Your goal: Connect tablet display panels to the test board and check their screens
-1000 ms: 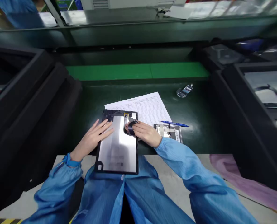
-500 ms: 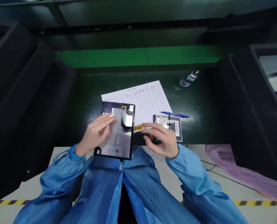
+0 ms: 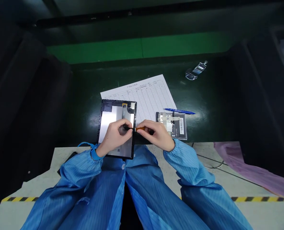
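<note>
A tablet screen panel (image 3: 108, 116) lies back side up at the table's front edge, its lower end jutting over the edge. Above its right side my left hand (image 3: 114, 137) is closed in a pinch on the dark end of the panel's ribbon cable (image 3: 127, 128). My right hand (image 3: 157, 134), just right of the panel, pinches an orange flex cable (image 3: 140, 128). Both fingertips nearly meet at the panel's right edge, where the two cable ends come together. Whether they are joined cannot be made out.
A printed form (image 3: 146, 95) lies partly beneath the panel. On the right are a circuit board with a black battery (image 3: 177, 127), a blue pen (image 3: 180, 111) and a metal clamp-like piece (image 3: 195, 71). Dark walls (image 3: 257, 105) flank the table (image 3: 84, 127).
My left hand has moved right from lying over the panel to pinching its ribbon cable. My right hand has moved left and closed on the orange flex cable. The view has shifted slightly.
</note>
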The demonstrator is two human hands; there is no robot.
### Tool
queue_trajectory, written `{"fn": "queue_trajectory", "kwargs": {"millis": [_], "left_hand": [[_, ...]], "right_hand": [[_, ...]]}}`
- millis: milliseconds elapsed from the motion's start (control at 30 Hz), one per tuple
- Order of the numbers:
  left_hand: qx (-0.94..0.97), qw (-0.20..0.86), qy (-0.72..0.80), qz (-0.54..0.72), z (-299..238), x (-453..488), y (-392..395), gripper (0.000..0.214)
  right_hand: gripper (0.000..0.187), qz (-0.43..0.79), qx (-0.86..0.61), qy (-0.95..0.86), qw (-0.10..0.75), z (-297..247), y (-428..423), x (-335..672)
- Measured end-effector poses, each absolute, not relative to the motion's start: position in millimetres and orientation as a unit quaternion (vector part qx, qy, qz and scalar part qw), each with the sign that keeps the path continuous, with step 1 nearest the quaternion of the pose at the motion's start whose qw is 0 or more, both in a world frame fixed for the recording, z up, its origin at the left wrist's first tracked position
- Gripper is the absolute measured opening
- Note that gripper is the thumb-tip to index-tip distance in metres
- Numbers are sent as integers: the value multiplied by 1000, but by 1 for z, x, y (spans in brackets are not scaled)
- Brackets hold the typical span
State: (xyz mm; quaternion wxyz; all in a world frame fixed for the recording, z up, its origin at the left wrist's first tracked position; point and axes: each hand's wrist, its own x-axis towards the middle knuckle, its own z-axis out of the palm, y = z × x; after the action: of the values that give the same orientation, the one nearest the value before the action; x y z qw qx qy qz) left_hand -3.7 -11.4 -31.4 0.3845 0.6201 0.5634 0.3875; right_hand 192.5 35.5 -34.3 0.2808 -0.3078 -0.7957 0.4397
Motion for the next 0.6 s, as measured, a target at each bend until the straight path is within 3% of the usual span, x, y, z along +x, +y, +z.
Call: {"fn": "queue_trajectory", "kwargs": {"millis": [467, 600], "left_hand": [[619, 460, 503, 390, -43, -2, -4, 13], [609, 419, 522, 426, -35, -17, -11, 9]], "right_hand": [[20, 441, -309, -803, 257, -30, 35, 187], [21, 444, -328, -796, 246, -23, 43, 188]]}}
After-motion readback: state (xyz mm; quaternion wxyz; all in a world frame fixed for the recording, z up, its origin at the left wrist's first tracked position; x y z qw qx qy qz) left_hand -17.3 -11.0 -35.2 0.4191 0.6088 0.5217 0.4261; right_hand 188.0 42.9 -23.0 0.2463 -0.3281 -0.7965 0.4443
